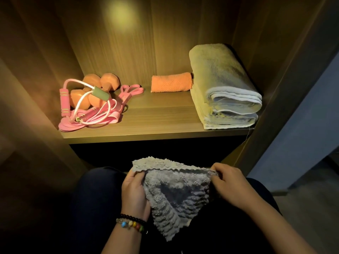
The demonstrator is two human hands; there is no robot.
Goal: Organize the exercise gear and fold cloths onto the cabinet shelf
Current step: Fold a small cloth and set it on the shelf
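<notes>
Left hand (pixel 134 194) and right hand (pixel 228 182) each pinch the grey cloth (pixel 176 195) below the shelf (pixel 156 132) edge; two dumbbells (pixel 95 92), apparently two stacked towels (pixel 223 87), bare mid-shelf.

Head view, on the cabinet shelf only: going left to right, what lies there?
Pink skipping rope handle → orange dumbbells → pink resistance band → rolled orange cloth → folded pale towels.

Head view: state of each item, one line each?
grey cloth: unfolded, held over the lap
left hand: grips cloth
right hand: pinches cloth corner
orange cloth: rolled, on shelf
large towel: folded, on shelf
jump rope: loosely coiled over dumbbells
resistance band: loose heap
</notes>
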